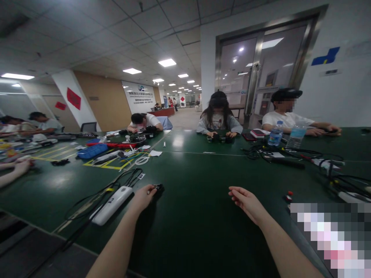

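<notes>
My left hand is over the green table, left of the middle, with its fingers closed on a small black object. That object is dark and partly covered by the fingers, so its kind does not show. To the left of this hand lies a white power strip marked "2", with black cables running from it. My right hand hovers over the table at the right, its fingers loosely stretched and slightly bent, with nothing visible in them. Bare table lies between the two hands.
A blue basket, a coil of white cable and loose wires lie at the back left. Water bottles and tangled black cables are at the back right. A small red-and-black item sits right of my right hand. Several people sit around the table.
</notes>
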Demonstrator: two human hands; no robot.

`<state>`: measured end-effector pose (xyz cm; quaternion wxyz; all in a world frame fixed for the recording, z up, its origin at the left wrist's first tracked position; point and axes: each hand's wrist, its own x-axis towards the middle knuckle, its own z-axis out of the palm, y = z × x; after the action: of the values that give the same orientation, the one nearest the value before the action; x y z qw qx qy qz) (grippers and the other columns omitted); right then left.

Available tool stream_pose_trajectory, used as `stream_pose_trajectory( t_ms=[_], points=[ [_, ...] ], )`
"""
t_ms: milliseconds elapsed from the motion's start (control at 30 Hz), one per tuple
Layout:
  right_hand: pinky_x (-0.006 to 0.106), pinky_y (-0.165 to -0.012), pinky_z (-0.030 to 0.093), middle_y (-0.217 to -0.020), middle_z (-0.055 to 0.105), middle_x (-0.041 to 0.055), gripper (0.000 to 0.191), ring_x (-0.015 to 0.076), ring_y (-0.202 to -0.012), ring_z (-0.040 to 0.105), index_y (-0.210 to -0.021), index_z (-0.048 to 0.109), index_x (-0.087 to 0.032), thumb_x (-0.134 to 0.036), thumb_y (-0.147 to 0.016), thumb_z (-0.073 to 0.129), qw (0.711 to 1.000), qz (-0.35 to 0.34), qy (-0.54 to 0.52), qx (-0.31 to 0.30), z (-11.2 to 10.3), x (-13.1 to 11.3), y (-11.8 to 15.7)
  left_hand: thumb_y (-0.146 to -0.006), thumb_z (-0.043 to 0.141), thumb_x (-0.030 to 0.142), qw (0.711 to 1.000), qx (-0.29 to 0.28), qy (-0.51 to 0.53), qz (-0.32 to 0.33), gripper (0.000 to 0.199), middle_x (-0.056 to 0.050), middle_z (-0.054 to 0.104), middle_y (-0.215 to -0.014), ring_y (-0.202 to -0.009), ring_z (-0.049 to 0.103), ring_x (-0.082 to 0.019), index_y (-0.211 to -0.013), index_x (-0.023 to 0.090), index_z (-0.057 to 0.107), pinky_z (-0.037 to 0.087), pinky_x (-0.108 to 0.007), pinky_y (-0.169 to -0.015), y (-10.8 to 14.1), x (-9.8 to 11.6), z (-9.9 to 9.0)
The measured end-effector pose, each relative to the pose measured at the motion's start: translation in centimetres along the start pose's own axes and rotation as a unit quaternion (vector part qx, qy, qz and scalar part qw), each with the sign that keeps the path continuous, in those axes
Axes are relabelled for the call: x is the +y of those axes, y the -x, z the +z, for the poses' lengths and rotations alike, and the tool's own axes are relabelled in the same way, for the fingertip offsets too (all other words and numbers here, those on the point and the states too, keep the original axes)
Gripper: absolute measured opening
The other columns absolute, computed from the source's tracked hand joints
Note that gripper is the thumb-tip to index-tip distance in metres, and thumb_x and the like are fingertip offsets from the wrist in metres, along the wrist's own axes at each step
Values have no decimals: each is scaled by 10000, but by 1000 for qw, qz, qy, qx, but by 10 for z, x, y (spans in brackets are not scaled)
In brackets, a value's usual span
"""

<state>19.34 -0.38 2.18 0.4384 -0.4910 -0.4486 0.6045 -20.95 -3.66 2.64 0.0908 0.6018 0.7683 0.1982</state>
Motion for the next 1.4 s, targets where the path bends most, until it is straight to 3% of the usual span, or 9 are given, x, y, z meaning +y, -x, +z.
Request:
stream_pose_trajectory(
  t_ms=[667,867,1200,1400],
  points=[
    [306,-666,465,-877,633,54,279,183,-754,565,-928,624,-224,-328,-668,619,1000,16,-4,2,-4,2,-4,-788,432,279,994,-30,-106,30,130,-31,607,-908,-814,559,-156,-833,215,535,361,-228,-666,-1,10,-1],
    [316,-676,470,-865,629,54,275,187,-763,561,-922,623,-222,-322,-666,624,1000,24,-10,2,-3,-1,-2,-818,364,254,991,-44,-118,37,163,-38,565,-998,-833,562,-156,-892,230,507,370,-238,-668,-1,11,2],
    [329,-675,481,-870,634,67,290,201,-768,573,-918,630,-213,-334,-655,625,1000,20,4,7,-2,-2,-2,-837,280,266,991,-18,-127,26,219,-93,532,-984,-864,547,-189,-898,164,464,383,-285,-707,5,15,1],
    [275,-630,477,-820,640,49,247,167,-719,567,-885,638,-209,-295,-654,633,1000,24,-5,18,3,-6,2,-838,270,239,990,-34,-138,23,224,-107,533,-989,-870,552,-197,-913,159,465,392,-291,-695,4,18,0]
  ],
)
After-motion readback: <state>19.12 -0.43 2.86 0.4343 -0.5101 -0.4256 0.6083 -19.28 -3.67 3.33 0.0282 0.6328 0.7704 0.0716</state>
